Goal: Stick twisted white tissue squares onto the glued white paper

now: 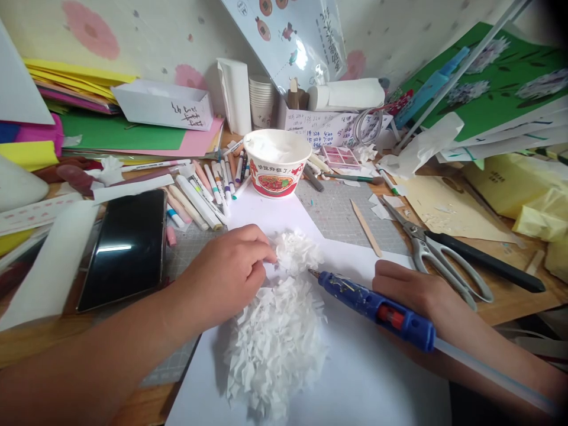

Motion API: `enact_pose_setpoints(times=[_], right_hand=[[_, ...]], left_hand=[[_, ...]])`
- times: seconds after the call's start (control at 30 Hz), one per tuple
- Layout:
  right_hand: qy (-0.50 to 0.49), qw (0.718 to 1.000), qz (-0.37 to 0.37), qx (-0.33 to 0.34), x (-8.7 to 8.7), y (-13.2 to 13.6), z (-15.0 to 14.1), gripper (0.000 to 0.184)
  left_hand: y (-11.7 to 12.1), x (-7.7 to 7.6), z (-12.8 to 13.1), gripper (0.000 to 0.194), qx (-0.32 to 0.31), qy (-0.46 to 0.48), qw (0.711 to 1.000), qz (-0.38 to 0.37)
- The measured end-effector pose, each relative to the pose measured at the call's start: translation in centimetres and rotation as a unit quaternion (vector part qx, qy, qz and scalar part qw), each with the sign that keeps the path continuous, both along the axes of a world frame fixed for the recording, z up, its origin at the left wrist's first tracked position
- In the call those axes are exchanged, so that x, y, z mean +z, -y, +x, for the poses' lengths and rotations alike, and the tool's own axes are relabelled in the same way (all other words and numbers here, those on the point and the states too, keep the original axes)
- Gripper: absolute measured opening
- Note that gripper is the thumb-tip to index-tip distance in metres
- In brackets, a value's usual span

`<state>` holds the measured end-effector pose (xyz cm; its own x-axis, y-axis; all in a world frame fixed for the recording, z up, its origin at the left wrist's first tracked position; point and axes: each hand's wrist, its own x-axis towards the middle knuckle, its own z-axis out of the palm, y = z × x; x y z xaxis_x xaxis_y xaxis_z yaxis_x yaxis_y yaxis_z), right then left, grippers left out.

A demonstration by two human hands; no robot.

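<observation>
A figure of white ruffled paper lies on a white sheet point(377, 378), with a small round upper part point(298, 251) and a larger lower part point(275, 349). My left hand point(242, 266) is closed, its fingertips pinched at the left edge of the upper part; what lies between them is mostly hidden. Wrapped by my right hand point(406, 290) is a blue hot glue gun point(377, 307), its metal nozzle pointing left at the right edge of the upper part. A clear glue stick point(483, 367) sticks out of the gun's back end.
A paper bowl point(277, 168) with white pieces stands behind the sheet. Left are several markers point(199, 201) and a black tablet point(126, 242). Right are scissors point(426, 242) and a wooden stick point(366, 228). A grey cutting mat point(332, 207) lies underneath.
</observation>
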<state>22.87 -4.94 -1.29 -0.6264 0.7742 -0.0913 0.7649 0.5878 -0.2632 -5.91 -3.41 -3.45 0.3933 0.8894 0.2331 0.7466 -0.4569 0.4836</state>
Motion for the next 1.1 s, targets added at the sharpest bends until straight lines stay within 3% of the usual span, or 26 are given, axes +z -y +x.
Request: enact_pose_setpoints(times=[0.2, 0.4, 0.6, 0.83, 1.1], right_hand=[[-0.061, 0.997, -0.040, -0.003, 0.0, 0.1, -0.5, 0.010], [-0.028, 0.999, -0.019, 0.009, -0.3, -0.2, -0.7, 0.026], [-0.067, 0.993, -0.095, 0.009, 0.5, -0.2, -1.4, 0.013], [-0.056, 0.997, -0.044, 0.007, -0.2, -0.3, -1.8, 0.024], [-0.066, 0.995, -0.078, -0.005, 0.8, -0.5, -2.2, 0.021]], left_hand=[[0.0, 0.1, 0.1, 0.034, 0.000, -0.001, 1.000, -0.001], [-0.1, 0.2, 0.1, 0.034, 0.004, -0.001, 1.000, -0.004], [-0.1, 0.3, 0.2, 0.034, 0.005, -0.004, 1.000, -0.005], [-0.1, 0.2, 0.1, 0.033, 0.001, 0.004, 1.000, -0.005], [-0.1, 0.2, 0.1, 0.032, 0.004, 0.010, 1.000, -0.011]])
